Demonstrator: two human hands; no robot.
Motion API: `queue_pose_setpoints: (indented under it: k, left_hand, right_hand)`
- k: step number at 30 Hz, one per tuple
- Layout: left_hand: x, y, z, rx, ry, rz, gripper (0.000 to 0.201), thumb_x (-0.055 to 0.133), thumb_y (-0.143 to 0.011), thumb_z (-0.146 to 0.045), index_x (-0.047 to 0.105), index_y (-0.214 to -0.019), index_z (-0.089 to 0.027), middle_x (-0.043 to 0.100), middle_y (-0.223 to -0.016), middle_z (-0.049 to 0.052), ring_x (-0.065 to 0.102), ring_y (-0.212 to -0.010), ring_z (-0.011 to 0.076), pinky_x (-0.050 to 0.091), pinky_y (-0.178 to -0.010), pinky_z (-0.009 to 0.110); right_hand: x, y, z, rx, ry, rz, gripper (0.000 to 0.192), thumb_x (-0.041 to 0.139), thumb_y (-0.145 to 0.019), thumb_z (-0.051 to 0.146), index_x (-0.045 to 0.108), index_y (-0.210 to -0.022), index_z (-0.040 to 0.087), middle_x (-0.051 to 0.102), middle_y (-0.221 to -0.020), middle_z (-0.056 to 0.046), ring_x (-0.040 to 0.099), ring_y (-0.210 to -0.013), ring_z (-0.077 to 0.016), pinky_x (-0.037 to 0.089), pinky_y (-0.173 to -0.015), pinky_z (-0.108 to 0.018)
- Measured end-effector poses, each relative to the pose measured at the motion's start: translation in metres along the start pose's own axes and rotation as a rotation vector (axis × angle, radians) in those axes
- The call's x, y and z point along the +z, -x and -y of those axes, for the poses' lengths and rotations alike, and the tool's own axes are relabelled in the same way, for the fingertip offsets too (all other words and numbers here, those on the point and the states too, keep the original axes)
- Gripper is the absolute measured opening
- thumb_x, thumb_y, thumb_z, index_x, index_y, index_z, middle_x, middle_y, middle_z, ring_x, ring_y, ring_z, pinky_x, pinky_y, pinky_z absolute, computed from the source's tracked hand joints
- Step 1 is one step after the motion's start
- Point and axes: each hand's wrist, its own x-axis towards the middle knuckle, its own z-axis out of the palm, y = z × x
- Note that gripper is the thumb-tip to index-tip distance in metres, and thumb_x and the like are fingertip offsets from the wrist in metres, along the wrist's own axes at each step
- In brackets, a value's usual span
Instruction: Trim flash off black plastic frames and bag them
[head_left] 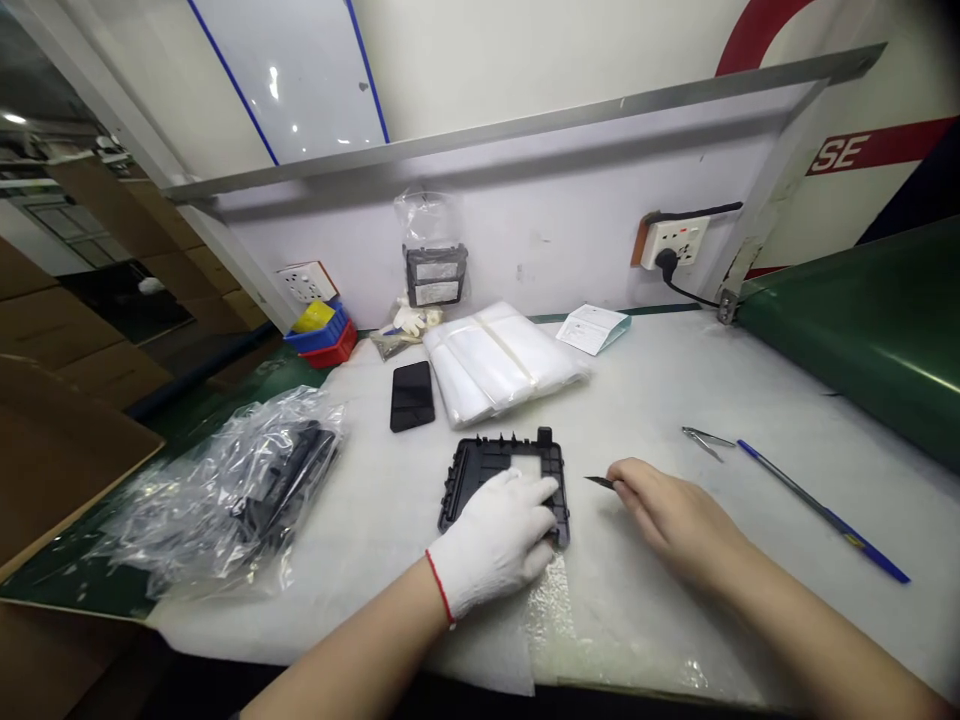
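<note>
My left hand, in a white knit glove with a red cuff edge, holds down a black plastic housing part on the table. Its fingers reach over the part's right side, below a rectangular opening, and hide much of its lower half. Short tabs stick up along the part's far edge. To the right, my bare right hand pinches a small dark knife blade, its tip pointing left. Blade and housing part are apart; the knife's handle is hidden in the fingers.
Bagged black parts lie at left. Behind are a phone, a stack of white plastic bags, a folded paper and small bins. At right lie nail clippers and a blue pen.
</note>
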Motion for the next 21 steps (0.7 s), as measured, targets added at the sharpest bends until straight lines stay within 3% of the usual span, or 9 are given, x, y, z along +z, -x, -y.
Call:
queue_pose_setpoints:
  k: [4, 10, 14, 21]
  left_hand:
    - [0.010, -0.011, 0.011, -0.030, 0.021, -0.022, 0.010, 0.054, -0.074, -0.024, 0.059, -0.071, -0.015, 0.054, -0.117, 0.009, 0.054, -0.098, 0.0234, 0.041, -0.090, 0.037]
    - [0.020, -0.011, 0.017, -0.096, 0.143, 0.033, 0.013, 0.056, -0.071, -0.026, 0.060, -0.081, -0.017, 0.049, -0.125, 0.011, 0.047, -0.113, 0.0287, 0.039, -0.095, 0.040]
    - [0.019, -0.012, 0.017, -0.102, 0.160, 0.067, 0.012, 0.056, -0.072, -0.024, 0.060, -0.079, -0.016, 0.049, -0.127, 0.011, 0.046, -0.116, 0.0285, 0.038, -0.098, 0.041]
    - [0.019, -0.015, 0.017, -0.116, 0.158, 0.096, 0.013, 0.058, -0.072, -0.026, 0.060, -0.078, -0.015, 0.048, -0.130, 0.015, 0.045, -0.119, 0.0299, 0.035, -0.102, 0.042]
  right_hand:
    - [0.017, -0.015, 0.006, -0.073, 0.102, 0.001, 0.018, 0.034, -0.083, 0.010, 0.046, -0.077, 0.021, 0.056, -0.073, 0.000, 0.052, -0.065, -0.0148, 0.034, -0.055, -0.025]
    - [0.043, -0.011, -0.001, -0.068, 0.113, -0.012, 0.019, 0.032, -0.090, 0.020, 0.049, -0.080, 0.020, 0.056, -0.070, -0.001, 0.050, -0.060, -0.0150, 0.031, -0.053, -0.026]
    - [0.046, -0.008, -0.006, -0.097, 0.116, -0.078, 0.019, 0.036, -0.090, 0.022, 0.048, -0.076, 0.021, 0.055, -0.066, 0.002, 0.049, -0.057, -0.0135, 0.030, -0.051, -0.025]
    - [0.043, -0.009, -0.006, -0.111, 0.175, -0.032, 0.020, 0.036, -0.089, 0.020, 0.048, -0.073, 0.021, 0.054, -0.067, 0.002, 0.049, -0.059, -0.0132, 0.029, -0.050, -0.025]
